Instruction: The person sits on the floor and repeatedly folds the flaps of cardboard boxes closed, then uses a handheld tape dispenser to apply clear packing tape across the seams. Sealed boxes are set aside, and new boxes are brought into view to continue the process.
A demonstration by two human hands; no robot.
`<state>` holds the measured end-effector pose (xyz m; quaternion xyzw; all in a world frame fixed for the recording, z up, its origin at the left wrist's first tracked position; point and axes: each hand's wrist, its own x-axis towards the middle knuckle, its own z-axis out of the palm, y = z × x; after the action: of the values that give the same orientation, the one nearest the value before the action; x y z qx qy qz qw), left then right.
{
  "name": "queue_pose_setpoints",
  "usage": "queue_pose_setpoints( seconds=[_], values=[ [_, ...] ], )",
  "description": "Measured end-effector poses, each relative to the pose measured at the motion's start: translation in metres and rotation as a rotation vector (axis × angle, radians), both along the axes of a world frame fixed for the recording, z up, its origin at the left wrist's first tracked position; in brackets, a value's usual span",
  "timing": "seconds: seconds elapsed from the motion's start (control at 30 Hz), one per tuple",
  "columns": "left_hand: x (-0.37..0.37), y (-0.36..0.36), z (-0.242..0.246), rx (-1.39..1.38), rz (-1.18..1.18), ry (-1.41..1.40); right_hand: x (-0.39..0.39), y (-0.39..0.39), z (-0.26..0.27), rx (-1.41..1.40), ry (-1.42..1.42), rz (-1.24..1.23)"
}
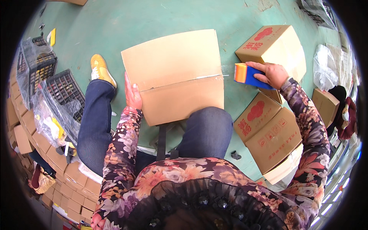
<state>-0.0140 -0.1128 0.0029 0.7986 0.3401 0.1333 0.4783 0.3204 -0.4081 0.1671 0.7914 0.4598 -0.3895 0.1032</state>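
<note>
A plain brown cardboard box lies in front of me over my knee, its two flaps meeting at a seam. My left hand steadies its left side, thumb on the near flap and fingers along the side. Clear tape covers the right part of the seam, and a short strip sticks out past the box's right edge. Right of that edge, my right hand grips a blue and orange tape dispenser, apart from the box. Whether the tape still runs to the dispenser, I cannot tell.
Cardboard boxes with red printing stand on the right, one with open flaps. Black plastic crates with clear film sit left. Stacked cartons line the lower left. Other people's clothing shows at far right. The floor is green.
</note>
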Motion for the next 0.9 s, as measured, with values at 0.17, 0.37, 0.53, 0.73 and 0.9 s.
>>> queue_pose_setpoints(
  seconds=[0.17, 0.37, 0.53, 0.73, 0.9],
  values=[
    [-0.001, 0.000, 0.002, 0.008, -0.015, 0.017, -0.015, 0.022, -0.023, -0.089, -0.058, 0.003],
    [-0.001, 0.003, -0.001, -0.077, -0.016, -0.021, -0.009, 0.020, -0.048, -0.006, 0.046, -0.040],
    [-0.016, -0.010, 0.008, -0.322, 0.267, 0.122, -0.003, 0.012, -0.063, 0.040, 0.082, -0.019],
    [-0.037, -0.050, 0.028, -0.848, 0.395, 0.128, 0.002, 0.015, -0.075, 0.134, 0.053, 0.032],
    [-0.031, -0.043, 0.027, -0.622, 0.370, 0.263, -0.005, 0.011, -0.069, 0.209, 0.050, -0.002]
  ],
)
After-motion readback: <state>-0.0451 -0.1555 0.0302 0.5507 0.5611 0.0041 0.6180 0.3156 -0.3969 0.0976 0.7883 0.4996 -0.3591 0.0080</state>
